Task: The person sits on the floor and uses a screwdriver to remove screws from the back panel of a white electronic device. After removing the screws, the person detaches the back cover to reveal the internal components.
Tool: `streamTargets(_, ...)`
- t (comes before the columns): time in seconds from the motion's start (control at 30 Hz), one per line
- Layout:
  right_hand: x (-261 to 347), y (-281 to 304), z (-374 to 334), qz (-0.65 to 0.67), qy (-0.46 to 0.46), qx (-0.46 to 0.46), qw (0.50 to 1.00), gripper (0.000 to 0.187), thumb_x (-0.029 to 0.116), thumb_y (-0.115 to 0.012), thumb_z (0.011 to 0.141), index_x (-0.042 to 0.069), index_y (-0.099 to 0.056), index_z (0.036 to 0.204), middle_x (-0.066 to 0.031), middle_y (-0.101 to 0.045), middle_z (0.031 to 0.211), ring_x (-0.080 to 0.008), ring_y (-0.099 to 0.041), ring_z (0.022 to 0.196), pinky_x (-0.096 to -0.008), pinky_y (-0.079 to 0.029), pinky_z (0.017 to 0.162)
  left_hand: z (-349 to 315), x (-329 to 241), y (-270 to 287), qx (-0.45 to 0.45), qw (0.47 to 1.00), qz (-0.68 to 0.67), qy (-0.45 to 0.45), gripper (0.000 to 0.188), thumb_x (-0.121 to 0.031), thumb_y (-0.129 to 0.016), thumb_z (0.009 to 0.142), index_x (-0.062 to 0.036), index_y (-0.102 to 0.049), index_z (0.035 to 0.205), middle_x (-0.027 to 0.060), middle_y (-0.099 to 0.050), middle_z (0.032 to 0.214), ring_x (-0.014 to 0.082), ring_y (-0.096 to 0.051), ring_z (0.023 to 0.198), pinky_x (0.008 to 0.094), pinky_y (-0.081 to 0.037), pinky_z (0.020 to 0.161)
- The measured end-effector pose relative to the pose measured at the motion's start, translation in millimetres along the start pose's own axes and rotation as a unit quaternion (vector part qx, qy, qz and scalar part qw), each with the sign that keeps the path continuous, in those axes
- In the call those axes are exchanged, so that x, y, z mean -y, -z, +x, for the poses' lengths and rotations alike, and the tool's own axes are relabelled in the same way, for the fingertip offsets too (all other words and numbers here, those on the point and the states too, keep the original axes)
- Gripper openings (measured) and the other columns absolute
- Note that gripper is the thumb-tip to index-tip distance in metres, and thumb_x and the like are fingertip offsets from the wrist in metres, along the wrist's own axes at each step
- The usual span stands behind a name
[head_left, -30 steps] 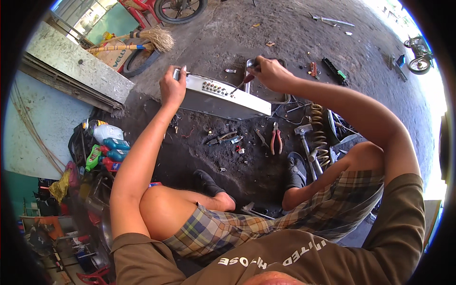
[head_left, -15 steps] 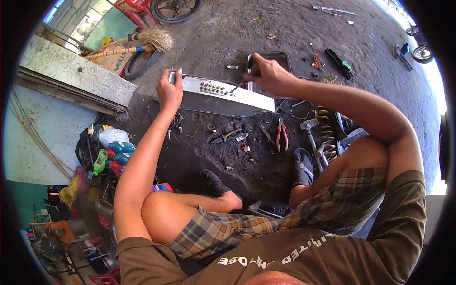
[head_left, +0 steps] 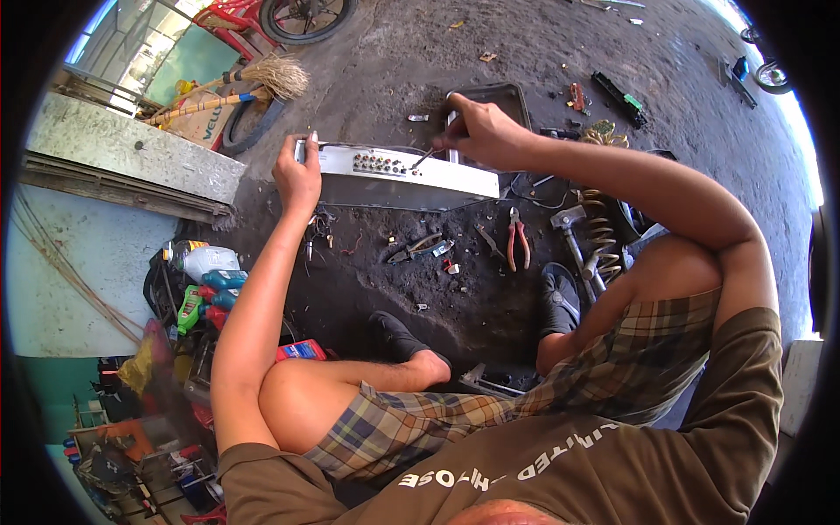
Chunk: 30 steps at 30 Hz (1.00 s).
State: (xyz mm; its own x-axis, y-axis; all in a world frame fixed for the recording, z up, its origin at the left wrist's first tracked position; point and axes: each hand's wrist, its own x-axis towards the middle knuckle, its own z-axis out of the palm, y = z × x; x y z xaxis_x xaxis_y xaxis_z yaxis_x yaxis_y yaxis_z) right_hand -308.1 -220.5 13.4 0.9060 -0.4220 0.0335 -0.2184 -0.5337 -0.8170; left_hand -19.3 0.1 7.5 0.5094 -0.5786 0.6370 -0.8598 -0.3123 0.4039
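Note:
A flat silver metal casing (head_left: 464, 179), like that of an audio or video player, stands on edge on the dark ground, with several round coloured sockets on its panel. My left hand (head_left: 297, 179) grips its left end, thumb up along the edge. In my right hand (head_left: 486, 136) is a screwdriver (head_left: 423, 159); its thin shaft slants down to the panel just right of the sockets. My fingers are closed round its handle, which is mostly hidden. Beyond the casing, close to my right hand, lies a dark rectangular tray-like frame (head_left: 523, 105).
Red-handled pliers (head_left: 518, 241), darker pliers (head_left: 416, 248), a hammer (head_left: 569, 219) and a coil spring (head_left: 599, 232) lie between the casing and my feet. Bottles (head_left: 210, 258) crowd the left. A green-tipped black strip (head_left: 619, 98) and a broom (head_left: 280, 77) lie farther off.
The whole view has shifted slightly, so the casing and both hands appear a little farther left. My left hand still grips the casing, and the screwdriver tip stays near the sockets.

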Motion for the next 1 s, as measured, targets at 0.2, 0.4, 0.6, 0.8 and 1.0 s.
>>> streamTargets(0.2, -24, -2, -3, -0.017, 0.120, -0.042, 0.992, 0.033, 0.006, -0.071, 0.090, -0.003, -0.064, 0.121, -0.0202, -0.082, 0.108, -0.0307, -0.082, 0.101, -0.0443, -0.064, 0.085, 4, -4, -8, -0.004, 1.000, 0.010, -0.010, 0.032, -0.034, -0.073, 0.107, -0.0015, -0.074, 0.104, 0.0203, -0.078, 0.088, 0.0389, -0.079, 0.084, 0.0483, -0.058, 0.077)
streamTargets(0.4, -21, -1, -8, -0.010, 0.120, -0.049, 0.992, 0.038, 0.014, -0.077, 0.096, -0.004, -0.064, 0.127, -0.0213, -0.082, 0.106, -0.0303, -0.082, 0.099, -0.0421, -0.063, 0.081, 5, -4, -5, 0.000, 1.000, 0.005, -0.005, 0.032, -0.033, -0.073, 0.107, -0.0015, -0.074, 0.104, 0.0205, -0.078, 0.090, 0.0401, -0.078, 0.086, 0.0492, -0.058, 0.078)
streamTargets(0.6, -16, 3, -6, -0.015, 0.081, -0.032, 0.996, 0.036, 0.014, -0.077, 0.097, -0.004, -0.065, 0.126, -0.0220, -0.082, 0.105, -0.0321, -0.082, 0.099, -0.0434, -0.063, 0.083, 5, -7, -4, 0.001, 1.000, 0.007, -0.012, 0.031, -0.033, -0.073, 0.107, -0.0018, -0.074, 0.103, 0.0201, -0.078, 0.090, 0.0406, -0.078, 0.086, 0.0492, -0.058, 0.079)
streamTargets(0.8, -10, 2, 0, -0.041, 0.005, -0.022, 0.999, 0.035, 0.010, -0.073, 0.096, -0.005, -0.065, 0.126, -0.0226, -0.081, 0.109, -0.0343, -0.081, 0.101, -0.0456, -0.062, 0.090, 3, -7, -3, 0.004, 1.000, 0.007, -0.004, 0.031, -0.032, -0.073, 0.107, -0.0015, -0.074, 0.103, 0.0200, -0.078, 0.089, 0.0404, -0.078, 0.085, 0.0491, -0.058, 0.079)
streamTargets(1.0, 1, -1, -10, -0.086, 0.053, -0.045, 0.994, 0.042, 0.015, -0.077, 0.101, -0.009, -0.061, 0.132, -0.0204, -0.082, 0.110, -0.0358, -0.080, 0.106, -0.0456, -0.061, 0.089, 2, -5, -1, 0.002, 1.000, 0.000, -0.011, 0.029, -0.030, -0.073, 0.107, -0.0014, -0.073, 0.103, 0.0205, -0.077, 0.088, 0.0408, -0.077, 0.084, 0.0491, -0.057, 0.077)
